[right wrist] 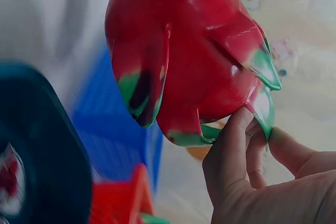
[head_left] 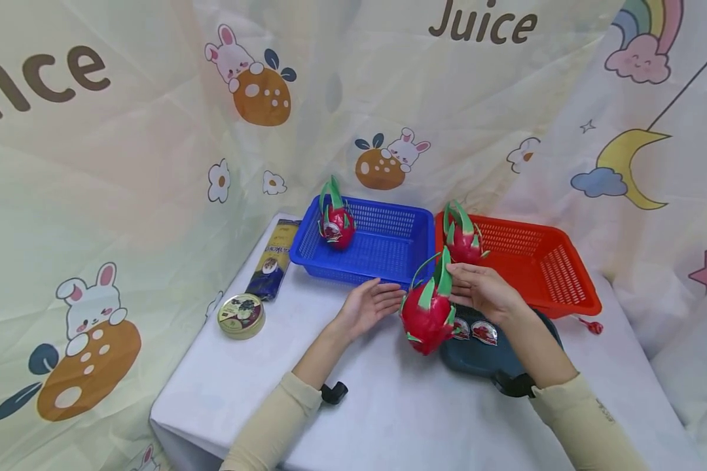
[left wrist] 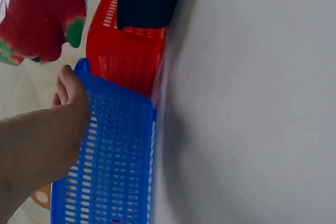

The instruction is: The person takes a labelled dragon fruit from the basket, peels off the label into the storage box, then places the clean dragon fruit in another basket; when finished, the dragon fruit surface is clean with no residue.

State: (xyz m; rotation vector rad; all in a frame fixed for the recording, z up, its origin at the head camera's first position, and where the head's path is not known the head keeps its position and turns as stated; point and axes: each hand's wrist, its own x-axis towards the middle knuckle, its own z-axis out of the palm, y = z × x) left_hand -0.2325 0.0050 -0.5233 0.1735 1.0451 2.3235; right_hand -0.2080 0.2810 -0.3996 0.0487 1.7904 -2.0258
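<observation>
My right hand pinches a green leaf tip of a red dragon fruit and holds it up over the table, hanging bottom down. In the right wrist view, thumb and fingers close on one leaf of the shiny fruit. To its left, my left hand is held with fingers extended and palm toward the fruit, holding nothing. A second dragon fruit sits in the blue basket, and a third stands in the red basket.
Below my right forearm lies a dark teal tray with two fruit stickers in it. A round tin and a blue-and-gold packet are on the left side. A red-wrapped lollipop lies beside the red basket.
</observation>
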